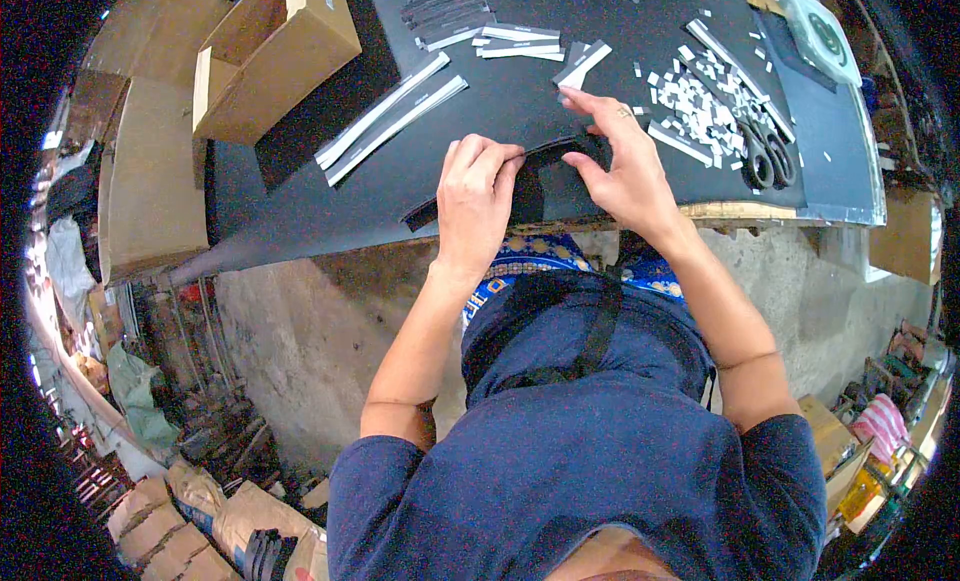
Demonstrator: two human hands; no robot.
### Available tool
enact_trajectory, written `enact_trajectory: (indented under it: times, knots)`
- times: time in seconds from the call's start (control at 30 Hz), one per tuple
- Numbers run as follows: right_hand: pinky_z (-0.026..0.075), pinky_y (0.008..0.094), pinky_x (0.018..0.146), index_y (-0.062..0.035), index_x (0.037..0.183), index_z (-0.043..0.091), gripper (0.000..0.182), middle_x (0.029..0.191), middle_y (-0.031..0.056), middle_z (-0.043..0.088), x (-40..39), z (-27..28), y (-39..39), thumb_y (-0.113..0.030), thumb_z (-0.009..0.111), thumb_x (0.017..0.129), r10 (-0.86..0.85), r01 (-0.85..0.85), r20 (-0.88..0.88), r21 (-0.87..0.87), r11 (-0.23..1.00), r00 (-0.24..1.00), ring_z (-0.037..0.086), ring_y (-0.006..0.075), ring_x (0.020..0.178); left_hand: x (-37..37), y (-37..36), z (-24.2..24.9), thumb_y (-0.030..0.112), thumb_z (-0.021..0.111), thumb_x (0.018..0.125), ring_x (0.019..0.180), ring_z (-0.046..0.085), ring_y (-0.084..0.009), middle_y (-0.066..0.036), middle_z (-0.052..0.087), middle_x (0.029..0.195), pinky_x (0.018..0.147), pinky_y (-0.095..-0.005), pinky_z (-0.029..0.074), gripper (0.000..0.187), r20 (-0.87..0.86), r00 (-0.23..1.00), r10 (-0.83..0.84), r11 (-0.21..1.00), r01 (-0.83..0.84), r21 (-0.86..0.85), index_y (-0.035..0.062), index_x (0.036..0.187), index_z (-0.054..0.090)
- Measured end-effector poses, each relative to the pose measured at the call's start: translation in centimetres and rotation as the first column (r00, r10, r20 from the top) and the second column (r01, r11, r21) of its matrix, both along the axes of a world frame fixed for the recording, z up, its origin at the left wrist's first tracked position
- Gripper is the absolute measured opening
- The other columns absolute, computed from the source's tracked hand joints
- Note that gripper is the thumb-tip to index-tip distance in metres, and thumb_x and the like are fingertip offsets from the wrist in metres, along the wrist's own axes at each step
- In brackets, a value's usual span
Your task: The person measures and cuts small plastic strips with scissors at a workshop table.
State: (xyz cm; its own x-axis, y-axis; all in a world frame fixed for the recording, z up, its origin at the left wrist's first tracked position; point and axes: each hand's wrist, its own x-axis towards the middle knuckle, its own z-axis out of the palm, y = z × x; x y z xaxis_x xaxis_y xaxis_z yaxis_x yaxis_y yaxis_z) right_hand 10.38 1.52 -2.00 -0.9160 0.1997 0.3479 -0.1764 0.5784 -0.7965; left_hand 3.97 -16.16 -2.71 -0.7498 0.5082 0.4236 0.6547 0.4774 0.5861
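Observation:
My left hand (472, 196) pinches a thin black strip (424, 214) between thumb and fingers, just above the front edge of the dark table. The strip slants up to the right, toward my right hand (628, 171). That hand has its thumb and index finger spread apart around the strip's far end, and it wears a ring. Beyond its index fingertip lies a short grey-and-white strip (590, 61); whether the finger touches it I cannot tell. Long white-and-grey strips (385, 116) lie on the table left of my hands.
Small white cut pieces (705, 106) are scattered on the right, with black-handled scissors (765, 159) beside them. An open cardboard box (290, 66) stands at the left. A stack of dark strips (440, 11) lies at the back, and a clear plastic bag (820, 31) at the far right.

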Motion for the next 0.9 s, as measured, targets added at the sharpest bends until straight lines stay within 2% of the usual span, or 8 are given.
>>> enact_trajectory:
  times: [0.07,0.2,0.27,0.4,0.47,0.6,0.8,0.9]
  knots:
    - [0.042,0.0388,0.098,-0.0052,0.131,0.049,0.067,0.117,0.0159,0.058,-0.3,0.1,-0.2,0.006,0.069,0.068,0.027,-0.026,-0.014,0.088,0.996,1.0,0.053,0.0336,0.11,0.0,0.0,0.0,0.002,0.067,0.077,0.082,0.059,-0.0277,-0.01,0.062,0.083,0.074,-0.0366,0.046,0.009,0.0,1.0,0.002,1.0,-0.002,0.001,0.003,0.087,0.068]
    - [0.042,0.0392,0.096,-0.005,0.131,0.049,0.067,0.113,0.0145,0.059,-0.5,-0.2,-0.5,0.007,0.069,0.068,0.048,-0.049,0.009,0.04,0.998,0.999,0.054,0.0328,0.106,0.1,0.0,-0.1,0.002,0.067,0.077,0.082,0.059,-0.0278,-0.01,0.062,0.083,0.074,-0.0368,0.046,0.009,-0.001,1.0,0.004,1.0,-0.004,0.01,0.0028,0.086,0.067]
    - [0.046,0.0351,0.092,-0.0081,0.132,0.05,0.067,0.11,0.0107,0.064,-0.6,-0.4,-0.5,0.006,0.069,0.07,0.025,-0.021,-0.041,0.075,0.997,0.999,0.058,0.0267,0.104,0.0,0.0,-0.1,0.002,0.067,0.077,0.082,0.059,-0.0279,-0.01,0.062,0.083,0.074,-0.0369,0.046,0.009,0.003,1.0,0.001,1.0,-0.001,0.008,0.0028,0.086,0.067]
    - [0.046,0.0351,0.091,-0.0083,0.132,0.05,0.066,0.108,0.0104,0.064,-0.7,-0.6,-0.6,0.007,0.069,0.07,0.013,-0.007,-0.062,0.086,0.996,0.998,0.058,0.026,0.102,0.0,0.0,0.0,0.001,0.067,0.076,0.082,0.059,-0.028,-0.01,0.062,0.082,0.075,-0.0368,0.047,0.009,-0.005,1.0,0.0,1.0,0.0,-0.002,0.0028,0.085,0.067]
    - [0.045,0.0376,0.09,-0.0061,0.128,0.053,0.062,0.101,0.0113,0.063,-0.7,-0.7,-0.7,0.008,0.066,0.069,0.017,-0.016,-0.064,0.025,1.0,0.998,0.056,0.0301,0.1,0.0,0.1,-0.1,0.002,0.067,0.076,0.082,0.059,-0.028,-0.01,0.061,0.083,0.075,-0.0368,0.046,0.009,-0.007,1.0,-0.001,1.0,0.001,0.007,0.003,0.085,0.067]
    - [0.048,0.0359,0.082,-0.0073,0.12,0.06,0.049,0.087,0.0088,0.064,-1.0,-0.7,-0.7,0.007,0.064,0.073,0.013,-0.009,-0.102,0.037,0.999,0.995,0.058,0.0273,0.089,-0.1,0.0,-0.2,0.002,0.067,0.076,0.082,0.058,-0.0283,-0.01,0.061,0.083,0.075,-0.0369,0.047,0.01,-0.011,1.0,-0.001,0.999,0.002,0.036,0.0037,0.085,0.068]
    - [0.049,0.0338,0.078,-0.0068,0.116,0.063,0.045,0.084,0.0085,0.062,-1.2,-0.7,-0.7,0.006,0.064,0.074,0.017,-0.001,-0.122,0.131,0.991,0.992,0.057,0.0253,0.086,-0.4,-0.7,-0.5,0.004,0.067,0.077,0.08,0.06,-0.0261,-0.01,0.063,0.081,0.072,-0.0346,0.048,0.012,0.001,1.0,-0.015,0.998,0.015,0.056,0.0037,0.088,0.071]
    - [0.048,0.0342,0.077,-0.0066,0.116,0.063,0.044,0.084,0.0082,0.063,-1.2,-0.7,-0.7,0.006,0.064,0.074,0.012,0.003,-0.127,0.116,0.993,0.992,0.057,0.0255,0.086,-0.3,-1.0,-0.8,0.002,0.068,0.076,0.078,0.061,-0.0246,-0.009,0.065,0.081,0.07,-0.0331,0.049,0.014,-0.025,0.999,-0.025,0.995,0.027,0.093,0.004,0.089,0.072]
